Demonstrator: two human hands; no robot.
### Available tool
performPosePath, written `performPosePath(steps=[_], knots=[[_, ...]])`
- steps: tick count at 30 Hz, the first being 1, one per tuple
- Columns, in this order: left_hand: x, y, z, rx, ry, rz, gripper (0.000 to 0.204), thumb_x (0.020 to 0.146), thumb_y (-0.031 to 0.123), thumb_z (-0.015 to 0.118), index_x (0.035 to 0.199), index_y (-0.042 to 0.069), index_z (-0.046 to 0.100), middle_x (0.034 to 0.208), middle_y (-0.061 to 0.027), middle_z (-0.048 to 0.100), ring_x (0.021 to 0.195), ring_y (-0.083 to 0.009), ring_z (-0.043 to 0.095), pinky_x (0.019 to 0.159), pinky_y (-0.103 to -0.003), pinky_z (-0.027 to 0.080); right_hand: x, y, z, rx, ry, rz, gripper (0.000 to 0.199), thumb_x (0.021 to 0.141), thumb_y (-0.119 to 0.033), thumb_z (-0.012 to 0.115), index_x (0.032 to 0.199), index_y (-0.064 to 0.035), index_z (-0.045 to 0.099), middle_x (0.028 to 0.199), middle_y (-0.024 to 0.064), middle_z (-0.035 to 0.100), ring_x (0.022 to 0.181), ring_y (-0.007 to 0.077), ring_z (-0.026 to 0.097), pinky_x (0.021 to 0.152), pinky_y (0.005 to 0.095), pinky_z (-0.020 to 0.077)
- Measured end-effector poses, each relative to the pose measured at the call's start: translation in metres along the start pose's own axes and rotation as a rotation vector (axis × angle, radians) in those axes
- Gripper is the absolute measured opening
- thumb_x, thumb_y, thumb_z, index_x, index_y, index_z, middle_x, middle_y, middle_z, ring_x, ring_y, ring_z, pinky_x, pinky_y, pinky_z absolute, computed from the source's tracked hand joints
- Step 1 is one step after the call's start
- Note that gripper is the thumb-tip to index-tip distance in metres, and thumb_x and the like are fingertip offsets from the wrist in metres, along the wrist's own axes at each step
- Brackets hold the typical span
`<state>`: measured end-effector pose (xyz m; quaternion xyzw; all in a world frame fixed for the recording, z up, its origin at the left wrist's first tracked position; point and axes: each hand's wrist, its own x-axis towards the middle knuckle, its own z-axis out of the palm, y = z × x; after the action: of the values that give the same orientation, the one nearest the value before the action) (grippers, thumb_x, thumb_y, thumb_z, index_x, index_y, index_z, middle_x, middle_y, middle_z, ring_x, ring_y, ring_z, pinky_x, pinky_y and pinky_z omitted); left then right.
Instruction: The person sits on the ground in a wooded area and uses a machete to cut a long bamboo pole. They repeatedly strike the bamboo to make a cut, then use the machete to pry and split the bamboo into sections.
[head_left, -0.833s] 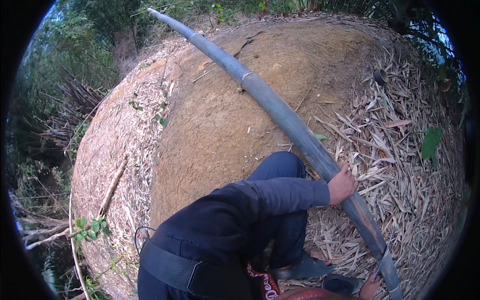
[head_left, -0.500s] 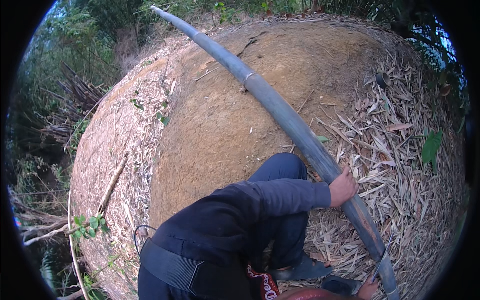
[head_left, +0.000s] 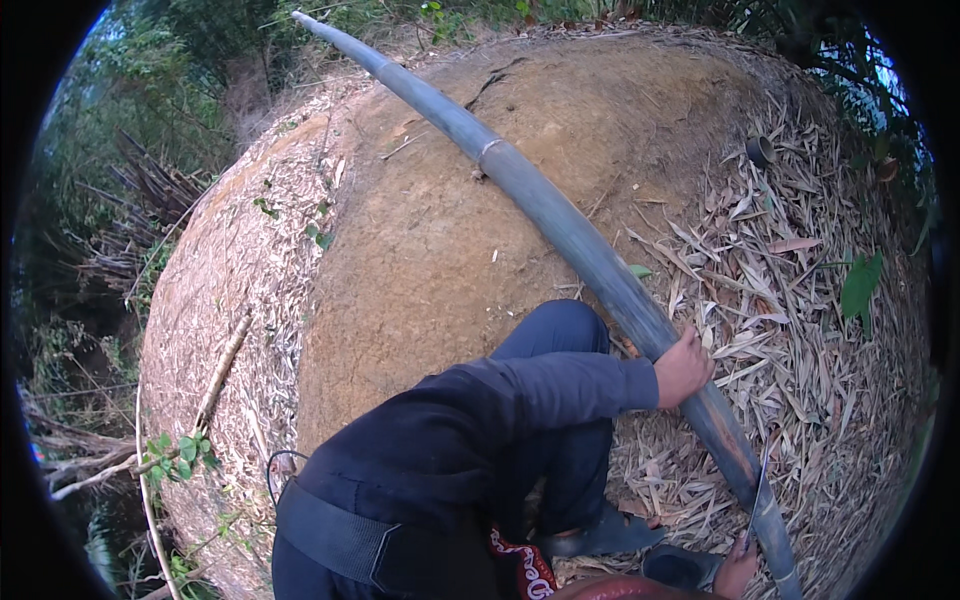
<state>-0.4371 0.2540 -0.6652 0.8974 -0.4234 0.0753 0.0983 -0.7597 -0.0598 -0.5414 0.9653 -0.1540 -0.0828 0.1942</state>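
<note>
A long grey-green bamboo pole (head_left: 570, 230) slants from the far left down to the near right, with pale rings at its joints. My left hand (head_left: 685, 370) is closed over it beside my bent knee, fingers wrapped round the far side. Close to the pole's near end, the thin metal blade of a hand saw (head_left: 761, 487) lies across the bamboo; its teeth are too small to make out. At the lower edge my right hand (head_left: 737, 572) is closed at the blade's near end, the handle mostly hidden in it.
Dry bamboo leaves (head_left: 770, 320) cover the ground on the right, bare brown earth (head_left: 400, 270) the middle. My shoes (head_left: 605, 530) are close to the pole's near end. A short hollow tube piece (head_left: 760, 152) lies at far right. A cut stick (head_left: 225, 370) and branches are left.
The saw and my right hand have shifted slightly, the blade's tip now farther up and left. My left hand keeps its place on the pole. The whole view has shifted a little.
</note>
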Motion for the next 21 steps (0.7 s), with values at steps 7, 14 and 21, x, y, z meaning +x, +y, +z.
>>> performPosePath(steps=[7,14,21], knots=[[0.000,0.002,0.000,-0.007,-0.031,-0.022,0.038,0.076,0.021,0.072,0.109,0.002,0.065,0.099,-0.0128,0.069,0.101,-0.0298,0.065,0.112,-0.060,0.030,-0.022,0.091,0.075,0.022,0.485,-0.247,0.050,0.096,-0.044,0.061,0.124,-0.0040,0.070,0.116,0.0312,0.069,0.103,0.0433,0.069,0.086,0.0514,0.0548],[-0.007,-0.001,-0.003,-0.024,-0.004,-0.012,0.031,0.082,0.020,0.067,0.107,0.001,0.065,0.098,-0.0127,0.069,0.100,-0.0300,0.064,0.113,-0.060,0.030,-0.016,0.004,-0.030,-0.179,0.005,0.153,0.057,0.100,-0.055,0.050,0.127,-0.0091,0.070,0.095,0.0219,0.074,0.089,0.0435,0.070,0.086,0.0615,0.0532],[-0.003,-0.004,-0.006,0.002,0.053,0.079,0.032,0.079,0.020,0.068,0.104,0.001,0.061,0.095,-0.0118,0.063,0.100,-0.0283,0.062,0.102,-0.054,0.036,-0.017,0.034,-0.007,0.373,-0.135,0.610,0.063,0.105,-0.051,0.052,0.102,0.0090,0.070,0.081,0.0294,0.071,0.079,0.0467,0.070,0.067,0.0508,0.0524]])
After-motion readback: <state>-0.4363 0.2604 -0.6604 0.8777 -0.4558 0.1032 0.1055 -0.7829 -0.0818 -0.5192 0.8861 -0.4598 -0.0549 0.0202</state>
